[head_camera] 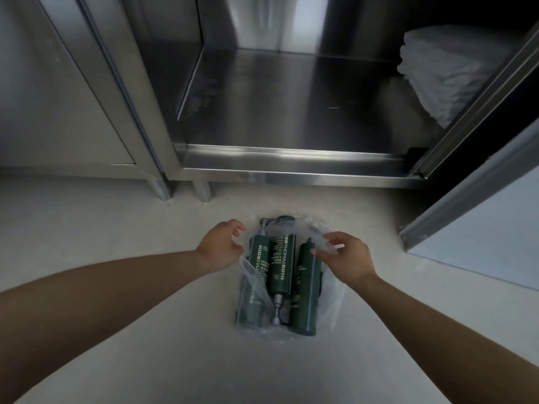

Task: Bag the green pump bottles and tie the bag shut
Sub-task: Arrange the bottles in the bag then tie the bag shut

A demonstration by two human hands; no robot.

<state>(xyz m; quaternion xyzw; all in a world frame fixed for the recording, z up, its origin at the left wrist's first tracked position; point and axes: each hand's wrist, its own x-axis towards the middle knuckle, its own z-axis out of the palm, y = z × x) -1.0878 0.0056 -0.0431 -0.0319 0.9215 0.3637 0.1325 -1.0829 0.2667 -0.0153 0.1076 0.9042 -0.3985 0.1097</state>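
Observation:
Three dark green pump bottles lie side by side on the pale floor inside a clear plastic bag [331, 298]. The left bottle [256, 266] has its grey pump at the far end, the middle bottle [283, 266] points its pump toward me, and the right bottle [304, 295] lies beside it. My left hand [220, 247] pinches the bag's film at the left edge of its far end. My right hand [347, 258] grips the film at the right edge, over the right bottle's top. The bag's mouth is open at the far end.
A stainless steel cabinet [291, 158] stands open just beyond the bag, its low shelf bare except for a stack of white folded cloths [437, 71] at the right. Its open door [472, 199] juts out at the right. Closed steel cabinet at the left.

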